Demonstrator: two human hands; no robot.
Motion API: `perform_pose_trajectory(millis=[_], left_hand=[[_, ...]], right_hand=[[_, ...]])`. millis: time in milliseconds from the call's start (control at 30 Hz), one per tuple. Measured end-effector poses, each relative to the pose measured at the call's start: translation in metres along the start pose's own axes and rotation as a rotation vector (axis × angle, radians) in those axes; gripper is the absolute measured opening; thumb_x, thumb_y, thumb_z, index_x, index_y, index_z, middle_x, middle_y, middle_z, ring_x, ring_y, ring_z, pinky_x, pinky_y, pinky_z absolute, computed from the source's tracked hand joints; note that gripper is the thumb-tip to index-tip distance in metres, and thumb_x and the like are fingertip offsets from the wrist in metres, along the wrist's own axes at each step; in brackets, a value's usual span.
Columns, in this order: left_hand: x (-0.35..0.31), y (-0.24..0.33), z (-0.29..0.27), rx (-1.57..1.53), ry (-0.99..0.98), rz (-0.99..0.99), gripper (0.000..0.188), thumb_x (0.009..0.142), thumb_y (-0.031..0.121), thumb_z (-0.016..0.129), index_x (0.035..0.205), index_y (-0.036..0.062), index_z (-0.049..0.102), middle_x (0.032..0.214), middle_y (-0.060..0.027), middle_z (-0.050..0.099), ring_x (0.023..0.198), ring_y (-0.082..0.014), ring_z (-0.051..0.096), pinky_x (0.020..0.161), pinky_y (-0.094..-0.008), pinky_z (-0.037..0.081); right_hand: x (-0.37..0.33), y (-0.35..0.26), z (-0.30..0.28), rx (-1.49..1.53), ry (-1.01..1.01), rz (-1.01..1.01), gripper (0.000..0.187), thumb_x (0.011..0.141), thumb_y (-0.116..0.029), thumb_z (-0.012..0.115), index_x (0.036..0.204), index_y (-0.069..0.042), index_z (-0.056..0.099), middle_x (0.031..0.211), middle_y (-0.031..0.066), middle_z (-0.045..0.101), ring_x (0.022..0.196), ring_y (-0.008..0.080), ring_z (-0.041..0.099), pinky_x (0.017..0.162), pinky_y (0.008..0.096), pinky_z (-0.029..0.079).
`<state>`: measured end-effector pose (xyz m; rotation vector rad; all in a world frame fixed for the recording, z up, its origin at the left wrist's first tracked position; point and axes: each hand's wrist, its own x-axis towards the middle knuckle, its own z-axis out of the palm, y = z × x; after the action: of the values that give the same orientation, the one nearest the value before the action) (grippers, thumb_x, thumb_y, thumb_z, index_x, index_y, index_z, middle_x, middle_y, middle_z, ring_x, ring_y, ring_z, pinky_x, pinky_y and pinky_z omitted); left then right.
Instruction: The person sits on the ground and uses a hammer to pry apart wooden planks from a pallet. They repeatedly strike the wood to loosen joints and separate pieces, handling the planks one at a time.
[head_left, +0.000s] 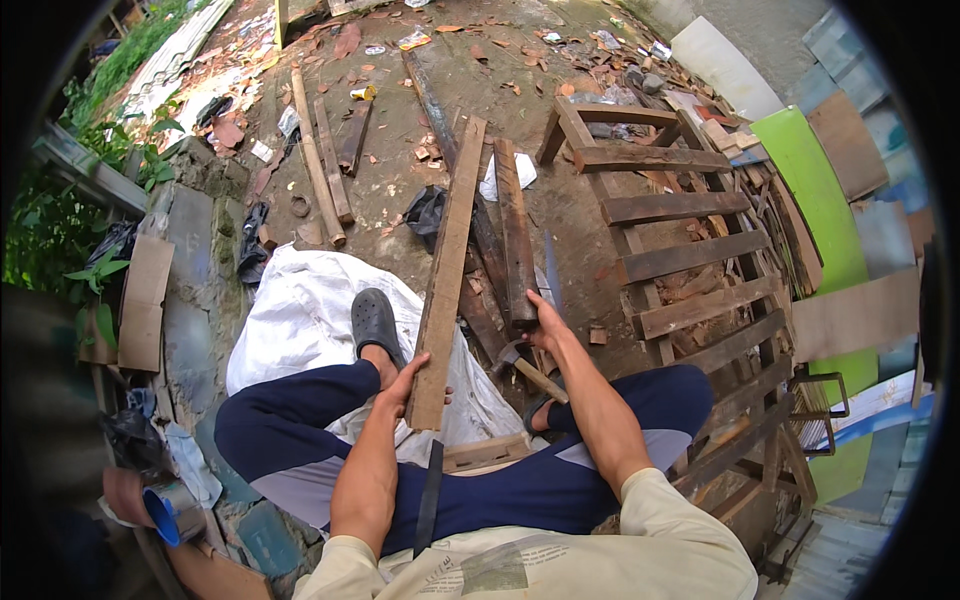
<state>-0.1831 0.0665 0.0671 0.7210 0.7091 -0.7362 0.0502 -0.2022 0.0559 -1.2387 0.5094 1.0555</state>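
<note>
Left hand (402, 388): gripping pale plank (450, 270)
Right hand (544, 324): gripping dark plank (515, 230), 1 o'clock
Planks: sorting 2, I reckon
Hammer (539, 378): 5 o'clock, next move's gotta clear it

Daylight falls on a yard's brown ground (385, 215) strewn with litter (414, 41); a low block wall (188, 235) and green foliage (40, 230) stand left, a lime-green panel (820, 195) and a grey wall (745, 45) right.
</note>
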Motion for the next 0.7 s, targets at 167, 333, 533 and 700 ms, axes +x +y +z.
perform_pose_trajectory(millis=[167,333,533,700], left_hand=[[-0.003,-0.001,-0.003,0.031,0.046,-0.003,0.09,0.083,0.073,0.055,0.132,-0.0023,0.051,0.106,-0.0231,0.068,0.091,-0.0361,0.071,0.086,-0.0481,0.054],[0.0,-0.001,0.001,0.038,0.041,0.0,0.088,0.083,0.072,0.058,0.13,-0.0019,0.052,0.104,-0.0224,0.068,0.091,-0.0346,0.071,0.085,-0.0467,0.055],[0.006,-0.005,-0.004,0.015,0.047,-0.003,0.086,0.083,0.069,0.061,0.129,-0.0032,0.052,0.101,-0.0213,0.067,0.089,-0.0333,0.07,0.084,-0.0451,0.057],[0.012,-0.007,-0.007,0.009,0.047,-0.002,0.087,0.083,0.069,0.061,0.132,-0.002,0.049,0.102,-0.0229,0.067,0.088,-0.0335,0.07,0.083,-0.045,0.057]], right_hand=[[-0.01,0.006,0.024,0.094,0.077,-0.017,0.074,0.091,-0.071,0.054,0.134,-0.011,0.051,0.121,0.0143,0.061,0.097,0.031,0.063,0.077,0.0456,0.055],[-0.012,0.007,0.013,0.177,-0.109,-0.003,0.097,0.08,-0.083,0.053,0.141,-0.008,0.044,0.129,0.018,0.056,0.106,0.0357,0.06,0.091,0.0489,0.053],[-0.002,0.02,0.001,0.277,-0.305,-0.052,0.099,0.079,-0.084,0.045,0.138,-0.004,0.045,0.123,0.02,0.058,0.104,0.0329,0.062,0.089,0.0461,0.055],[0.015,0.029,-0.011,0.269,-0.309,-0.037,0.088,0.091,-0.075,0.036,0.135,0.0,0.046,0.115,0.0224,0.061,0.102,0.0316,0.063,0.089,0.0454,0.056]])
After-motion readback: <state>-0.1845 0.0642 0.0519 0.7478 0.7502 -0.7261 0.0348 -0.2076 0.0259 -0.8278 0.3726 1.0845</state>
